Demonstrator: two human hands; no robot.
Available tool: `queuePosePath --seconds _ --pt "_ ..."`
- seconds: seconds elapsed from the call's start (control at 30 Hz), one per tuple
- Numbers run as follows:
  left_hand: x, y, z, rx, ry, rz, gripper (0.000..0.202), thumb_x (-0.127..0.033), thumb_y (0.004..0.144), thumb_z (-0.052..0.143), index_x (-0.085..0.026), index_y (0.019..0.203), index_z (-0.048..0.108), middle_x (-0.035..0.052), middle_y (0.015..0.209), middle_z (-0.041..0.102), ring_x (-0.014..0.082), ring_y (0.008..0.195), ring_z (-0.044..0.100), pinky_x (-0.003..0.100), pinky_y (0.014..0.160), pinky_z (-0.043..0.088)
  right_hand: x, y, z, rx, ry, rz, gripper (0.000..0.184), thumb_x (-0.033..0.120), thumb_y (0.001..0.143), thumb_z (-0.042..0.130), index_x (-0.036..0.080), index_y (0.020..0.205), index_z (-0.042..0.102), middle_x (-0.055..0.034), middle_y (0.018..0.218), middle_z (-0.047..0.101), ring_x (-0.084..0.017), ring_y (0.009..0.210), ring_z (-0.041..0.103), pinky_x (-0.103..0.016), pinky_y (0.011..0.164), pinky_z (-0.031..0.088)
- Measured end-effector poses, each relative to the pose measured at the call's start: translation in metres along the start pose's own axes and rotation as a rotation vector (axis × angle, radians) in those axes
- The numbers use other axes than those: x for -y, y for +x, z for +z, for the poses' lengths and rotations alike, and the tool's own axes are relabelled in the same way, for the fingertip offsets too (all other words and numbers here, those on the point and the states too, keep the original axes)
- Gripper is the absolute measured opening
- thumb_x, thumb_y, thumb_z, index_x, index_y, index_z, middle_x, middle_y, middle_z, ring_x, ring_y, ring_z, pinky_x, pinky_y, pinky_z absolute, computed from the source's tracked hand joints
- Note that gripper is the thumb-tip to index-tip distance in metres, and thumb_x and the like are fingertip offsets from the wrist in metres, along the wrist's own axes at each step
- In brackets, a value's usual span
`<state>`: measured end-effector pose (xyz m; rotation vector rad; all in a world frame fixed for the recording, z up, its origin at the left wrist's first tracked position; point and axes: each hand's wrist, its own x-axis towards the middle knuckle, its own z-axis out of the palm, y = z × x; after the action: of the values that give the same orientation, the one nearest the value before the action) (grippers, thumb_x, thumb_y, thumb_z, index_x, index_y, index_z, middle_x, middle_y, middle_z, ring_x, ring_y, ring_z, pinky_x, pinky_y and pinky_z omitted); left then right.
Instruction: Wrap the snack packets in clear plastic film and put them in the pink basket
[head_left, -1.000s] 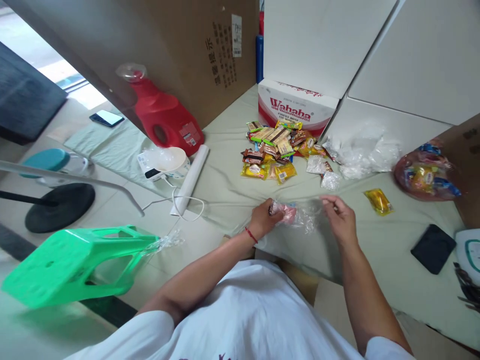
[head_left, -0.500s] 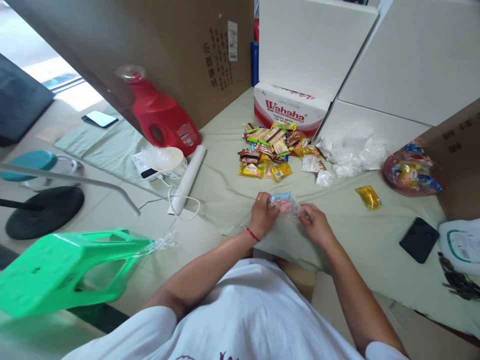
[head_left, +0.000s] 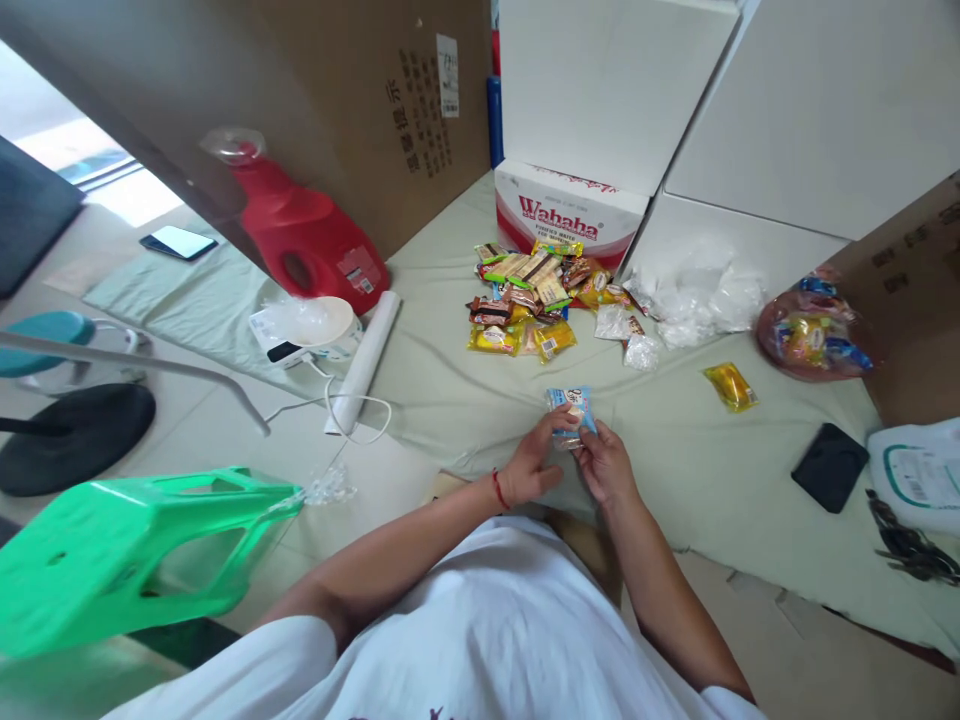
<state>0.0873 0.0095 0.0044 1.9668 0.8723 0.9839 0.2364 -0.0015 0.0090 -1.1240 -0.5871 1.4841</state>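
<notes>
A small blue-and-white snack packet (head_left: 579,402) is pinched at its lower right by my right hand (head_left: 609,468). My left hand (head_left: 531,462) reaches over the packet from the left, with its fingertips on the packet's face and its thumb held apart. Clear plastic film shows faintly around and below the hands, and its edges are hard to make out. Beyond the hands lies a pile of wrapped snacks (head_left: 529,290) in yellow, brown and green. Several crumpled clear bags (head_left: 694,295) sit right of the pile.
A Wahaba-labelled carton (head_left: 562,212) stands behind the pile. To the left are a red jug (head_left: 315,235), a white roll (head_left: 365,360), a cable and a green stool (head_left: 97,560). On the right are a yellow packet (head_left: 729,387), a bowl of snacks (head_left: 769,340) and a black wallet-like item (head_left: 831,467).
Both hands were spreading a clear bag with a packet at its mouth. Now the packet is upright in my right hand, its blue printed face showing, and my left fingers have loosened.
</notes>
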Motion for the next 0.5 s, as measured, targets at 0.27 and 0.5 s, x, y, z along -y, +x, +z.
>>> queuePosePath --seconds 0.27,0.5 --pt "0.020 -0.018 -0.064 -0.275 0.200 -0.237 0.024 -0.017 0.077 0.054 -0.025 0.099 0.059 0.0068 0.113 0.066 0.0263 0.118 0.062 0.047 0.105 0.051 0.063 0.027 -0.130 -0.566 -0.072 -0.416 0.049 0.032 0.068 0.088 0.019 0.112 0.072 -0.0016 0.097 0.074 -0.014 0.079 0.068 -0.028 0.074 0.057" --pt "0.047 -0.034 -0.071 -0.190 0.506 -0.209 0.018 -0.016 0.080 0.054 -0.025 0.091 0.064 0.0059 0.101 0.069 0.0270 0.110 0.066 0.044 0.098 0.054 0.285 0.136 -0.314 -1.126 -0.374 -0.876 0.036 0.006 0.090 0.053 0.005 0.124 0.064 -0.0237 0.123 0.067 -0.014 0.085 0.070 -0.031 0.071 0.051"
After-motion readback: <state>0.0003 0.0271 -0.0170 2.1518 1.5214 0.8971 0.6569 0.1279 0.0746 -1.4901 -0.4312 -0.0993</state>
